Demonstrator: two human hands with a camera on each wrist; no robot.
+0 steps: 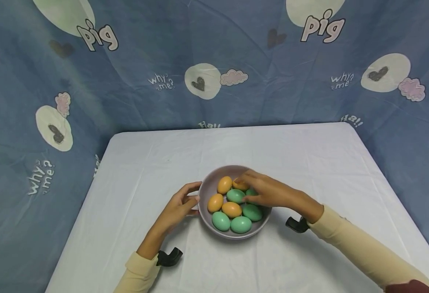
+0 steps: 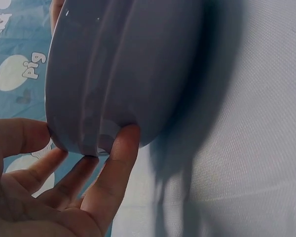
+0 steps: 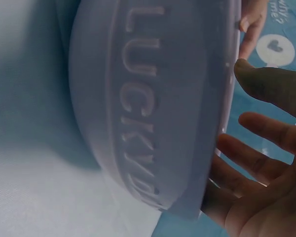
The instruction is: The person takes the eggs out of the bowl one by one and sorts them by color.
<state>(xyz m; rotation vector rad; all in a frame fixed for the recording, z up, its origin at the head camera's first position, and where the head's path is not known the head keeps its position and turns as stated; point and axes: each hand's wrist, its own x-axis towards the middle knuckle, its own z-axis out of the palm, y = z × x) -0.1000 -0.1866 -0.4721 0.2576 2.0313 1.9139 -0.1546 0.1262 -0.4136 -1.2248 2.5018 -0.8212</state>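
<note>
A round mauve bowl (image 1: 233,236) stands on the white-covered table, filled with several orange eggs (image 1: 215,202) and green eggs (image 1: 241,224). My left hand (image 1: 177,211) is at the bowl's left side, its thumb at the rim and its fingertips against the outer wall. Over the right rim reaches my right hand (image 1: 267,190), with its fingers above a back orange egg (image 1: 240,185) and its thumb by a green egg (image 1: 251,193), partly hidden under the hand. In the right wrist view, the thumb and fingers are spread, and some fingertips are hidden behind the rim.
A white cloth (image 1: 144,162) covers the table. Behind and beside it hangs a blue printed curtain (image 1: 177,106). Black wrist mounts (image 1: 169,257) sit at both cream sleeves (image 1: 360,248). Raised letters (image 3: 140,98) run along the bowl's outer wall.
</note>
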